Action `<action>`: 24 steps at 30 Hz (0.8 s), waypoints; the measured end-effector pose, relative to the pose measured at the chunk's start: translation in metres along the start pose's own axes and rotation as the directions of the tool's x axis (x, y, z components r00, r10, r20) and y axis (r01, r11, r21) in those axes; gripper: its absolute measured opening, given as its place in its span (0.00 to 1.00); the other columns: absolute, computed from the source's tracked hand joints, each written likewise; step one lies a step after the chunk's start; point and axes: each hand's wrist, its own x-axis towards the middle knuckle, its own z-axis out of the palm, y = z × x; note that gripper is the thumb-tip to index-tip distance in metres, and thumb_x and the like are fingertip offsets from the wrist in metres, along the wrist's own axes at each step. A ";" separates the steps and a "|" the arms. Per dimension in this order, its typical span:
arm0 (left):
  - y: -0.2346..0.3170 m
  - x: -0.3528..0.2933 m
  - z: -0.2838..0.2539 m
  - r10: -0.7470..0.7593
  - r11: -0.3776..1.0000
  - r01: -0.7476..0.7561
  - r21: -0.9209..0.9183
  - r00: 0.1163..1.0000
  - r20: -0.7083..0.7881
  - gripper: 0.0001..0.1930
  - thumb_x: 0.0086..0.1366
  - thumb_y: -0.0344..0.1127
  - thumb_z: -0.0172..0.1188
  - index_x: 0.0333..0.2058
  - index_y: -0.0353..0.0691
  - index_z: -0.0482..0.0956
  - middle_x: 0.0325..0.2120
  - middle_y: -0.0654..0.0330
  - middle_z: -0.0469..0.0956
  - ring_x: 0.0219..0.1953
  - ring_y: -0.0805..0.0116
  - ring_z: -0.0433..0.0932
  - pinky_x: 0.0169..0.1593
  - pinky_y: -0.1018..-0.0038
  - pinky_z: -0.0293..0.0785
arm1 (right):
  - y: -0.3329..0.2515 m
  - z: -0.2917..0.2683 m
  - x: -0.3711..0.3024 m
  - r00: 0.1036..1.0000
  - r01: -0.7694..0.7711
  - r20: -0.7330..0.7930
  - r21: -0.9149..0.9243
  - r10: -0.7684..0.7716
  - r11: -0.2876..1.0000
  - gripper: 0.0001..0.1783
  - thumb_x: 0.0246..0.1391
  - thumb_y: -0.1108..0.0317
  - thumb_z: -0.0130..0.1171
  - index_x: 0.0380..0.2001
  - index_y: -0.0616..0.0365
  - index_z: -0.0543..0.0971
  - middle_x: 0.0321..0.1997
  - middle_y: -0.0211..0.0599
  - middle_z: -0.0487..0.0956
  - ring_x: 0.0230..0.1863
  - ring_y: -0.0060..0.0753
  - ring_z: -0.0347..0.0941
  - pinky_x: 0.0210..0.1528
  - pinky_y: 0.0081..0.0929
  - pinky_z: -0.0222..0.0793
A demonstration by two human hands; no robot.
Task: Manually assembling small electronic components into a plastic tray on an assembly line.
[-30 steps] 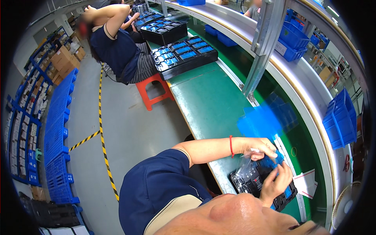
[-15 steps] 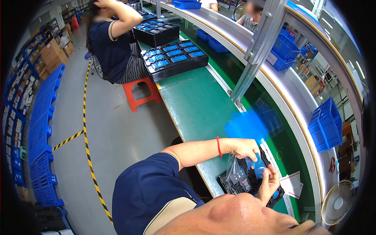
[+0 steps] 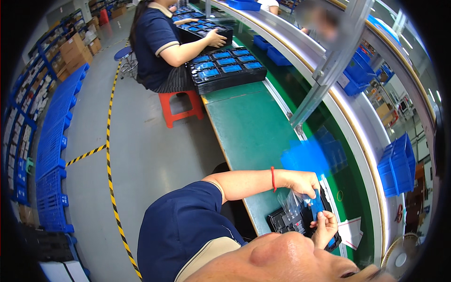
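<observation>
My left hand [image 3: 304, 182], with a red cord on its wrist, pinches the upper end of a small blue film piece [image 3: 317, 206] over a black tray. Lower down, the fingers of my right hand [image 3: 325, 227] are closed at the film's other end. Clear crinkled plastic [image 3: 292, 201] hangs below my left hand, and I cannot tell whether its fingers hold that too. The black moulded tray [image 3: 277, 222] lies on the green bench under both hands, with dark parts in it. Its near end is hidden by my face and right hand.
A pile of blue sheets [image 3: 305, 157] lies beyond my left hand. White paper [image 3: 350, 232] sits right of the tray. Stacked black trays [image 3: 228, 80] stand farther up the bench, near a co-worker [image 3: 162, 47] on a red stool [image 3: 181, 108]. A metal post [image 3: 319, 77] rises at the bench's edge.
The view has shifted, so the scene sits farther right. My hands still hold the blue film, now drawn out straighter between them. The co-worker's raised arm has come down to the trays.
</observation>
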 end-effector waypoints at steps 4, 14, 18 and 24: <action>-0.005 0.004 0.000 -0.041 0.997 0.039 -0.064 0.999 -0.026 0.07 0.53 0.23 0.54 0.30 0.32 0.80 0.23 0.59 0.80 0.24 0.75 0.77 0.28 0.79 0.74 | -0.001 0.003 0.000 1.000 0.026 -0.017 -0.003 -0.026 1.000 0.11 0.48 0.73 0.61 0.35 0.63 0.72 0.19 0.30 0.74 0.14 0.16 0.67 0.14 0.11 0.62; -0.009 0.007 0.000 -0.043 0.995 0.038 -0.091 0.998 -0.048 0.06 0.55 0.23 0.55 0.32 0.32 0.78 0.24 0.58 0.80 0.27 0.72 0.79 0.30 0.77 0.76 | 0.007 -0.003 0.004 1.000 0.025 -0.017 -0.012 -0.025 1.000 0.06 0.50 0.74 0.60 0.26 0.60 0.71 0.19 0.30 0.73 0.12 0.15 0.65 0.12 0.10 0.60; -0.009 0.004 0.003 -0.047 0.996 0.045 -0.081 0.999 -0.026 0.07 0.55 0.25 0.55 0.33 0.31 0.78 0.24 0.58 0.80 0.28 0.72 0.79 0.31 0.77 0.75 | 0.008 -0.004 -0.001 0.999 0.047 -0.020 -0.010 -0.047 0.999 0.06 0.50 0.74 0.59 0.26 0.60 0.71 0.19 0.29 0.72 0.12 0.14 0.64 0.12 0.11 0.60; -0.001 -0.011 -0.029 0.137 0.981 -0.150 0.121 0.984 0.113 0.15 0.55 0.30 0.58 0.43 0.37 0.77 0.28 0.57 0.81 0.33 0.74 0.79 0.39 0.78 0.73 | 0.002 -0.016 -0.024 0.984 0.061 -0.163 -0.045 -0.068 0.997 0.05 0.51 0.74 0.58 0.27 0.60 0.71 0.18 0.29 0.71 0.11 0.14 0.61 0.12 0.11 0.56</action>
